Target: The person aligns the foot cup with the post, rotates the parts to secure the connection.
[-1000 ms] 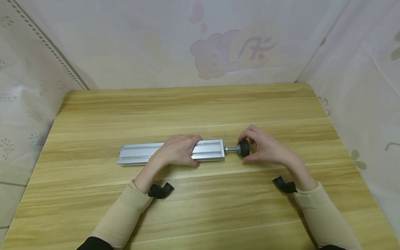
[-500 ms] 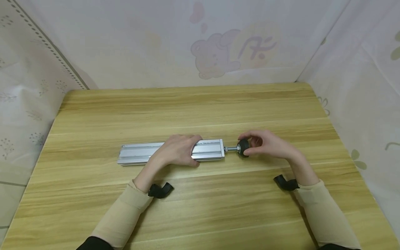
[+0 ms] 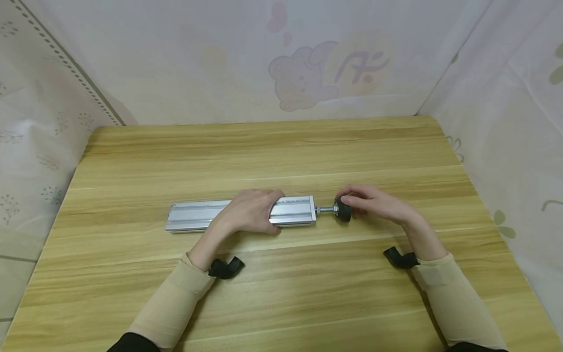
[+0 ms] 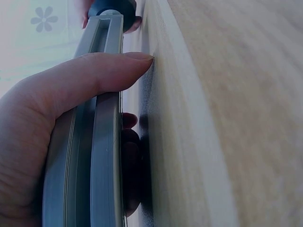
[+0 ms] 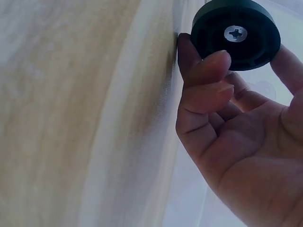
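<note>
A silver aluminium extrusion (image 3: 193, 215) lies lengthwise across the table. My left hand (image 3: 250, 211) grips it from above near its right half; in the left wrist view the thumb (image 4: 104, 71) crosses the grooved side and the fingers wrap underneath, partly hidden. From its right end plate a threaded stem (image 3: 327, 209) sticks out, with a nut, carrying a black levelling foot (image 3: 344, 210). My right hand (image 3: 378, 203) holds the foot's rim between thumb and fingers. In the right wrist view the round base of the foot shows a cross-head screw (image 5: 235, 33) at its centre.
The wood-grain table (image 3: 281, 293) has pale printed cloth (image 3: 220, 63) along its back and sides. A short black curved piece sticks out at each wrist, on the left cuff (image 3: 226, 268) and the right cuff (image 3: 401, 258).
My right hand's thumb has rolled from the near side of the foot up over it, and the fingers have shifted around the rim. The left hand and extrusion stay put.
</note>
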{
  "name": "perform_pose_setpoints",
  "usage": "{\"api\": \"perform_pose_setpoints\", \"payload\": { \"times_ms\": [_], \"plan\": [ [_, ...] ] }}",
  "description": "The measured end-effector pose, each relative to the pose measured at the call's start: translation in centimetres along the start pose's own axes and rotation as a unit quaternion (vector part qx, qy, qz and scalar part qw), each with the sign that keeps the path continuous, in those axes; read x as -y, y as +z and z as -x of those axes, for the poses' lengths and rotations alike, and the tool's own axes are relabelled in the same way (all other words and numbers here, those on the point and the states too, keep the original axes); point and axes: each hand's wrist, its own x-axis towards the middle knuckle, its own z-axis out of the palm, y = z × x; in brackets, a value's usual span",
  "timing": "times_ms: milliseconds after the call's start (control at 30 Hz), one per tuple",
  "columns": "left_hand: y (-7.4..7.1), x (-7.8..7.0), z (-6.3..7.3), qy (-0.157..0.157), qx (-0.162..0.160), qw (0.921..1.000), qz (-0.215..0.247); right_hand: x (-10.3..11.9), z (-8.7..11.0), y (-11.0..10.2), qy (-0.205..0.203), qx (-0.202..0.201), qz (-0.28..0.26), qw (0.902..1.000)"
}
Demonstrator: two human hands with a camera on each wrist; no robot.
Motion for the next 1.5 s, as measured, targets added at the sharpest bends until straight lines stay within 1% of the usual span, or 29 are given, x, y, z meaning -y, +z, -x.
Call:
{"api": "perform_pose_setpoints", "payload": {
  "times_ms": [167,500,633,700,767,867,900,967,1033,1100,1133,1233,1333,1400,1500],
  "plan": [
    [0.1,0.1,0.0,0.0,-0.002,1.0,-0.001,0.0,0.0,0.1,-0.006,0.004,0.003,1.0],
    [0.1,0.1,0.0,0.0,-0.003,1.0,-0.004,0.1,0.2,0.0,-0.003,-0.006,0.02,0.9998],
    [0.1,0.0,0.0,0.0,-0.004,1.0,-0.006,0.0,0.3,-0.1,-0.013,-0.009,0.035,0.9993],
    [0.1,0.0,0.0,0.0,-0.003,1.0,-0.006,0.1,0.5,-0.1,-0.024,-0.021,0.05,0.9982],
    [0.1,0.0,0.0,0.001,-0.003,1.0,-0.006,0.3,0.8,-0.1,-0.045,-0.038,0.073,0.9956],
    [0.1,0.0,-0.1,0.001,-0.002,1.0,-0.005,0.9,1.2,0.0,-0.099,-0.063,0.131,0.9844],
    [0.1,0.0,-0.1,0.001,-0.001,1.0,-0.004,1.1,1.3,0.1,-0.115,-0.069,0.154,0.9789],
    [0.1,0.0,0.0,0.0,-0.002,1.0,-0.003,1.5,1.3,0.3,-0.141,-0.079,0.207,0.9649],
    [0.1,0.1,0.0,0.0,-0.002,1.0,-0.002,1.8,1.2,0.7,-0.149,-0.087,0.25,0.9528],
    [0.1,0.1,0.0,-0.001,-0.003,1.0,-0.004,2.0,1.1,1.1,-0.148,-0.097,0.282,0.9429],
    [0.2,0.1,0.0,-0.002,-0.003,1.0,-0.005,1.9,1.0,1.3,-0.148,-0.102,0.293,0.9392],
    [0.2,0.1,0.0,-0.002,-0.003,1.0,-0.007,1.9,0.8,1.7,-0.147,-0.113,0.304,0.9345],
    [0.1,0.1,0.0,-0.003,-0.003,1.0,-0.005,1.8,0.7,1.8,-0.144,-0.118,0.3,0.9356],
    [0.1,0.1,0.0,-0.003,-0.003,1.0,-0.005,1.6,0.7,1.7,-0.139,-0.116,0.287,0.9406],
    [0.1,0.1,0.1,-0.004,-0.001,1.0,-0.004,1.2,0.7,1.3,-0.132,-0.108,0.248,0.9537]
  ]
}}
